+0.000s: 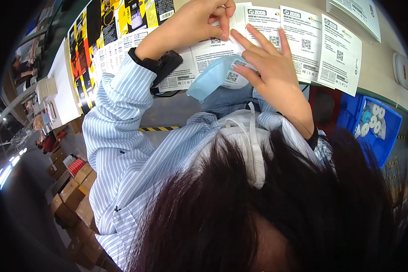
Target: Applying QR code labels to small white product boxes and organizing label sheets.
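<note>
Over a row of printed white cards [299, 41] my left hand [208, 22] is closed, thumb and index finger pinched together. Whatever lies between those fingertips is too small to make out. Close by on the right, my right hand [274, 63] rests on the cards with several fingers stretched out. A curled light blue strip [211, 79] runs between its thumb and fingers and hangs past the table's near edge. The right hand appears to hold the strip; its upper end is hidden under the fingers. A black band [161, 65] sits on my left wrist.
Black and yellow printed boxes [122, 18] lie at the table's left. A stack of white cards [356, 18] sits at the far right, near a white rounded device [404, 72]. Below the right edge, a blue bin [390, 136] holds white rolls. Cardboard boxes [72, 195] stand on the floor.
</note>
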{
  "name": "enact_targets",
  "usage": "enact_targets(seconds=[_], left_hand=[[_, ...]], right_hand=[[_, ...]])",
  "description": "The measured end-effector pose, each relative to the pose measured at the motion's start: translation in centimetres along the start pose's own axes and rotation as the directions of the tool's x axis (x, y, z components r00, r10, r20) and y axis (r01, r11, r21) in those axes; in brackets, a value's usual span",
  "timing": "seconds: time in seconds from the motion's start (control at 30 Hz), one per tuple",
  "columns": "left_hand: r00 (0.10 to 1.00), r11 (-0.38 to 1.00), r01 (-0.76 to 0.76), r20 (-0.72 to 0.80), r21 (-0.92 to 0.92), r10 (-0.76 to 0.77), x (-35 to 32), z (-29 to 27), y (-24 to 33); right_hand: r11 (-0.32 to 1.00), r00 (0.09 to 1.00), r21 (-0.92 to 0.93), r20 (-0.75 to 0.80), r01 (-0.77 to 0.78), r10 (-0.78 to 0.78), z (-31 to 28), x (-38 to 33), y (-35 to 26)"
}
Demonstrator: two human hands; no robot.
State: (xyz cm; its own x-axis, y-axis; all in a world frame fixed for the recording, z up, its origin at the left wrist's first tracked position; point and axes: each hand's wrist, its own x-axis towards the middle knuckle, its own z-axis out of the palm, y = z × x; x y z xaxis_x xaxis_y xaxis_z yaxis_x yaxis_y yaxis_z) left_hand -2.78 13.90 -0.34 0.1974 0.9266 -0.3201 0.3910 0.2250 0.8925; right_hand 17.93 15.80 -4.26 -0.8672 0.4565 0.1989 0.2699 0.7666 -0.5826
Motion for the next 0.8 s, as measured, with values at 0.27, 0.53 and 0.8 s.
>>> enact_targets(seconds=[0.27,0.53,0.8], left_hand=[[0.998,0.997,-0.065,-0.015,0.053,0.066,-0.27,0.0,0.26],[0.999,0.994,-0.043,-0.022,-0.1,0.041,-0.26,-0.29,-0.46],[0.996,0.996,-0.073,-0.049,-0.04,0.071,-0.63,-0.49,-0.13]], right_hand=[[0.999,0.998,0.028,0.039,-0.04,0.039,-0.26,0.12,-0.13],[0.997,0.998,0.053,0.054,-0.048,0.045,-0.37,0.29,-0.16],[0.996,0.996,0.065,0.066,-0.068,0.064,-0.46,0.34,-0.2]])
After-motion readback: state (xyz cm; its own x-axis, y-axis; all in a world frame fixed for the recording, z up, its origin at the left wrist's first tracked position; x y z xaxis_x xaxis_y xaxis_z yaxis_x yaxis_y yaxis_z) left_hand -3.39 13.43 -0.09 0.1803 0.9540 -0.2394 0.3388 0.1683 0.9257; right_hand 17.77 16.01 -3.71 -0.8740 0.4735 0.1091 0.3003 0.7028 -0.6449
